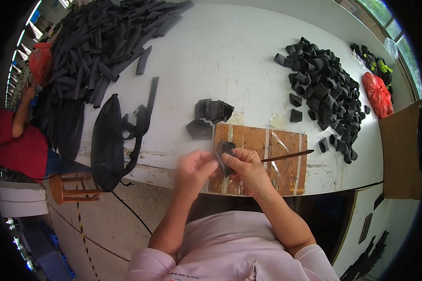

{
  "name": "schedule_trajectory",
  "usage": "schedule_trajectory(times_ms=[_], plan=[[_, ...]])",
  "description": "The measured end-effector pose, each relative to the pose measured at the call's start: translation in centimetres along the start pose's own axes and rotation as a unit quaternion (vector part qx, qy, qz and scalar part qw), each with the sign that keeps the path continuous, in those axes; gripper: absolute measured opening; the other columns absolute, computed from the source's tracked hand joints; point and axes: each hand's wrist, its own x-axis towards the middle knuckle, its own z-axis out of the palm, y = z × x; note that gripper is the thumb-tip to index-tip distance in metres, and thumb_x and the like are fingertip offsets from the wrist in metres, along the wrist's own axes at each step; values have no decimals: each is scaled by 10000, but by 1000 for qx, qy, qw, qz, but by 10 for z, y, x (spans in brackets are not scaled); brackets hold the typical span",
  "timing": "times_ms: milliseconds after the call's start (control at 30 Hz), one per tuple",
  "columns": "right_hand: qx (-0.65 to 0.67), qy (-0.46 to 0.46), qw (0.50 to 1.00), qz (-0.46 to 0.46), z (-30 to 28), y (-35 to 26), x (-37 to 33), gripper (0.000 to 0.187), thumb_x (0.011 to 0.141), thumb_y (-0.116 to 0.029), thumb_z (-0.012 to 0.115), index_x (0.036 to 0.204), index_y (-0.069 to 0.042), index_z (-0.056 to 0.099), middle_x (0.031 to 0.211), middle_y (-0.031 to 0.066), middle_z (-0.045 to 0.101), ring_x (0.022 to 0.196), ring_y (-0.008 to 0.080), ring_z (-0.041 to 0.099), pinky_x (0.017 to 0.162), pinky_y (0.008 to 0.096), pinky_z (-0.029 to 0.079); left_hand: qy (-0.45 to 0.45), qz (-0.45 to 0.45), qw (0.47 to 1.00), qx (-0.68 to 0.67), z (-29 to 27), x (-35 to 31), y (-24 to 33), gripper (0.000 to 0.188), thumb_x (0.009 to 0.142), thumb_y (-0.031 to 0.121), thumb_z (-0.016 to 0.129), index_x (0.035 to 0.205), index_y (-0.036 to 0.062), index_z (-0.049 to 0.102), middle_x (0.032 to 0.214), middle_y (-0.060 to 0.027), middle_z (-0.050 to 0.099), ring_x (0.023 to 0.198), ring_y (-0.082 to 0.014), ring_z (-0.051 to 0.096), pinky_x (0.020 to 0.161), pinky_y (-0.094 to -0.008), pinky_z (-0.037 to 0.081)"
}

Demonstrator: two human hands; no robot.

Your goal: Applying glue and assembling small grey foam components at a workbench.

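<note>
Over the near edge of a brown board (288, 140), a small dark grey fabric piece (225, 149) is held between my hands. My right hand (249, 169) is closed, its thumb pressed on the piece. At the piece's left edge, the thumb and fingers of my left hand (195, 169) are pinched together, slightly blurred. A thin dark brown stick (290, 155) points rightward from behind my right hand; whether that hand grips it is hidden. Just beyond the board's left corner lie several folded dark fabric pieces (213, 110).
Long dark fabric strips (112, 37) are heaped at the far left. Short dark loops (326, 89) form a pile at right, beside a red plastic bag (377, 95). A black mesh bag (106, 140) hangs over the left table edge. A person in red (18, 140) sits left.
</note>
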Motion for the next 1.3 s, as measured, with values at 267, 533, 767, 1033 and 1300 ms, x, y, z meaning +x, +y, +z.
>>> schedule_trajectory(times_ms=[267, 533, 767, 1033, 1300], plan=[[-215, 22, 956, -198, -11, 19, 9, 193, 791, -159, 605, 734, 23, 573, 567, 62, 552, 511, 142, 506, 494, 291, 426, 21, 1, 999, 43, 3, -3, -4, 44, 743, 25, 563, 774, -4, 576, 653, -13, 575, 534, -58, 513, 478, -178, 392], [-426, 122, 796, -412, 11, 16, -24, 268, 729, -184, 630, 922, -40, 513, 845, 109, 467, 803, 278, 517, 606, 334, 455, 23, 129, 988, 85, 7, -8, -19, 114, 785, 61, 607, 737, 0, 523, 583, 20, 498, 495, -25, 415, 454, -158, 325], [-476, 123, 742, -456, 4, 27, -19, 211, 663, -92, 587, 841, -17, 501, 809, 125, 434, 787, 281, 502, 604, 331, 460, 139, 200, 963, 113, 24, -16, -36, 42, 794, -68, 521, 814, -32, 513, 682, -20, 534, 568, -36, 481, 509, -155, 390], [-149, 73, 953, -255, -13, 11, -28, 90, 726, -25, 562, 797, -1, 610, 705, 48, 559, 631, 131, 554, 569, 262, 442, -100, -92, 922, -363, 22, -17, -3, 205, 671, -63, 512, 863, 6, 509, 690, -16, 500, 369, -35, 281, 339, -184, 250], [320, -122, 939, 20, -18, 1, -40, 74, 814, -135, 583, 769, -84, 552, 642, -54, 451, 518, 29, 343, 469, 168, 277, 138, 250, 956, 72, 51, -21, -16, 160, 700, -102, 486, 834, -40, 548, 774, -60, 594, 709, -98, 554, 635, -216, 447]])
